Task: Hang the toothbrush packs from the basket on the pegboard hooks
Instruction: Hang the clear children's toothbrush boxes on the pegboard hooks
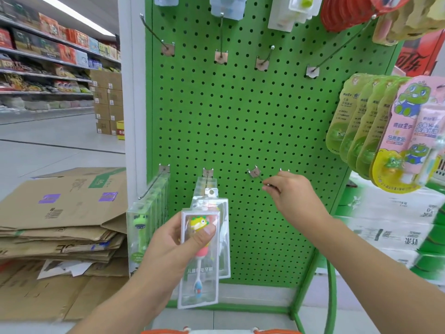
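My left hand (175,244) grips a clear toothbrush pack (199,278) with a yellow and pink child's brush, held upright in front of the green pegboard (240,116). Behind it another pack (222,237) hangs on the second lower hook (208,174). Several packs with green brushes (139,232) hang on the leftmost lower hook (154,186). My right hand (291,196) pinches the tip of the third lower hook (257,175), which is bare. Only the orange rim of the basket (163,331) shows at the bottom edge.
Bare hooks (220,37) stick out of the pegboard's upper row. Green and pink toothpaste packs (390,131) hang at the right. Flattened cardboard boxes (60,213) are stacked on the floor at the left. Store shelves (48,59) line the aisle behind.
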